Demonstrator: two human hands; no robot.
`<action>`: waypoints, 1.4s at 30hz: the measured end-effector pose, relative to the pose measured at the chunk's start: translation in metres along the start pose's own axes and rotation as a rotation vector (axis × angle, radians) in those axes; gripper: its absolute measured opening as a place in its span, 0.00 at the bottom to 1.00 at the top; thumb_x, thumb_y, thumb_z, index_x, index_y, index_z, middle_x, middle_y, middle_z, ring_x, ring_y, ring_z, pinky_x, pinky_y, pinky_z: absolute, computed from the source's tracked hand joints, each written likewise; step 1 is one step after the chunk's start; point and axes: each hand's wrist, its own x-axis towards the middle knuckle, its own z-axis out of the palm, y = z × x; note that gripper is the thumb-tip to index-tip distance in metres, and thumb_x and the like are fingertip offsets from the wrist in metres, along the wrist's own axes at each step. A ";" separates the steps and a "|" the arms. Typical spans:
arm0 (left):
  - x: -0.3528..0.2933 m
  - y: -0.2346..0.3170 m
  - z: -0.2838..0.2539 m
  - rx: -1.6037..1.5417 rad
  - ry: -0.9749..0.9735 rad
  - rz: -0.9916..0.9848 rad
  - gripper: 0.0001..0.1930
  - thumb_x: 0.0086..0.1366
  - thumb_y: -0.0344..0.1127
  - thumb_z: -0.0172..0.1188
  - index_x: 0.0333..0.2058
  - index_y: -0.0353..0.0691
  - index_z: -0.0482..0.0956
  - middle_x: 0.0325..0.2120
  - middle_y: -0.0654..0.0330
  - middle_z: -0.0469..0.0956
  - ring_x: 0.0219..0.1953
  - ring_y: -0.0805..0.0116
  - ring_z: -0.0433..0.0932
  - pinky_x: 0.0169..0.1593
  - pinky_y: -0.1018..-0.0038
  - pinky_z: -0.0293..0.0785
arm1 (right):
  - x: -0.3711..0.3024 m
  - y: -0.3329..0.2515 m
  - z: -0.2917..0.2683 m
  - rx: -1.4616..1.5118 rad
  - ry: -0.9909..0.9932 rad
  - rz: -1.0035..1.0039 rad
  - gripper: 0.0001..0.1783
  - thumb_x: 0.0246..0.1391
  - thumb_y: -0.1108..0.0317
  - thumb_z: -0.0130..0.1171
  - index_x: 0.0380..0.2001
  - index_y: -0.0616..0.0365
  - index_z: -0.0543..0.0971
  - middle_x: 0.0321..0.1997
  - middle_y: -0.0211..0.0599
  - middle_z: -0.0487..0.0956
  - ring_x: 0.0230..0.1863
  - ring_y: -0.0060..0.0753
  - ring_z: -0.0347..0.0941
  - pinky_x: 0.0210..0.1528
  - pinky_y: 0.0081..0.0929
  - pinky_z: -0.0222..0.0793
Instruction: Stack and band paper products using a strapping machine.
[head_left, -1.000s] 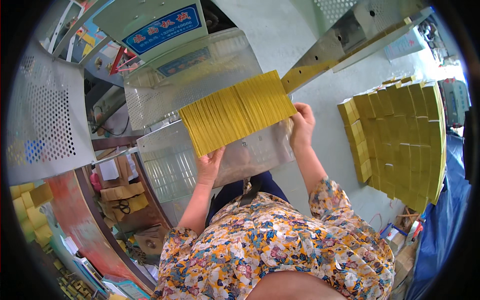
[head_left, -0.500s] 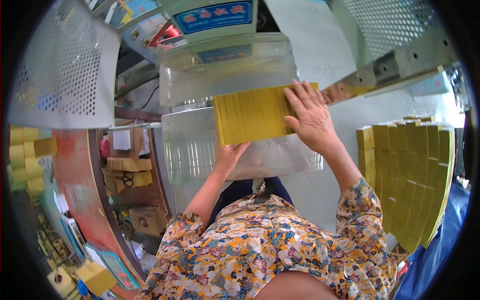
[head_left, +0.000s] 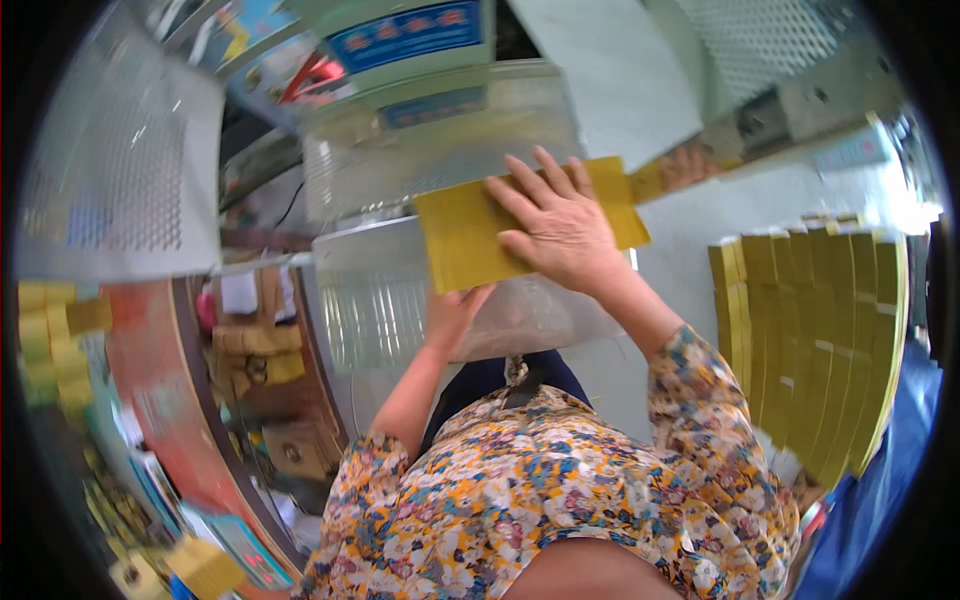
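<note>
A thick stack of yellow paper (head_left: 463, 235) is held tilted over the clear plastic guard. At its lower left corner my left hand (head_left: 455, 315) grips it, the fingers partly hidden beneath the stack. Across the upper face lies my right hand (head_left: 562, 226), flat with fingers spread and pressing on the paper. Just past the right hand, the stack's right end (head_left: 628, 215) shows an uneven edge. Below and behind the stack is the clear ribbed plastic guard (head_left: 370, 300) of a machine.
Tall piles of yellow paper blocks (head_left: 815, 330) stand at the right beside a blue sheet (head_left: 875, 500). On the left are a red-brown panel (head_left: 150, 365) and an open shelf (head_left: 265, 350) with cartons and papers. A perforated metal bar (head_left: 770, 125) juts in at the upper right.
My right hand has slid left from the stack's right end to its middle. The paper's right end now looks fanned. The whole view has shifted slightly.
</note>
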 end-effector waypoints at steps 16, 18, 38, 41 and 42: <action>0.005 0.034 -0.024 0.247 -0.059 0.031 0.20 0.58 0.33 0.71 0.46 0.34 0.76 0.42 0.61 0.80 0.43 0.70 0.79 0.46 0.73 0.77 | -0.113 0.058 0.069 1.281 0.301 0.719 0.21 0.52 0.76 0.59 0.52 0.60 0.74 0.47 0.36 0.77 0.48 0.30 0.73 0.54 0.26 0.66; 0.010 0.035 -0.027 0.270 -0.063 0.033 0.20 0.58 0.32 0.70 0.47 0.34 0.75 0.43 0.60 0.79 0.45 0.70 0.78 0.48 0.73 0.76 | -0.107 0.059 0.073 1.175 0.307 0.621 0.23 0.52 0.75 0.61 0.53 0.58 0.74 0.47 0.36 0.76 0.47 0.32 0.73 0.52 0.28 0.67; -0.008 0.098 -0.073 0.218 -0.028 -0.469 0.34 0.70 0.59 0.49 0.58 0.32 0.69 0.51 0.56 0.76 0.49 0.66 0.76 0.50 0.72 0.73 | -0.097 0.049 0.059 1.261 0.072 0.763 0.20 0.63 0.55 0.52 0.47 0.60 0.79 0.29 0.31 0.80 0.26 0.22 0.73 0.30 0.23 0.70; -0.009 0.105 -0.075 0.018 0.013 -0.639 0.34 0.71 0.63 0.42 0.59 0.38 0.69 0.51 0.58 0.75 0.50 0.67 0.76 0.49 0.70 0.74 | -0.105 0.055 0.069 1.332 0.095 0.762 0.19 0.64 0.57 0.52 0.46 0.60 0.80 0.31 0.29 0.80 0.27 0.21 0.72 0.32 0.21 0.70; -0.012 0.105 -0.079 -0.018 0.017 -0.610 0.34 0.70 0.64 0.40 0.59 0.41 0.69 0.51 0.59 0.76 0.49 0.68 0.76 0.47 0.68 0.74 | -0.106 0.056 0.072 1.354 0.094 0.742 0.18 0.64 0.58 0.53 0.46 0.61 0.80 0.33 0.30 0.80 0.29 0.22 0.73 0.34 0.22 0.70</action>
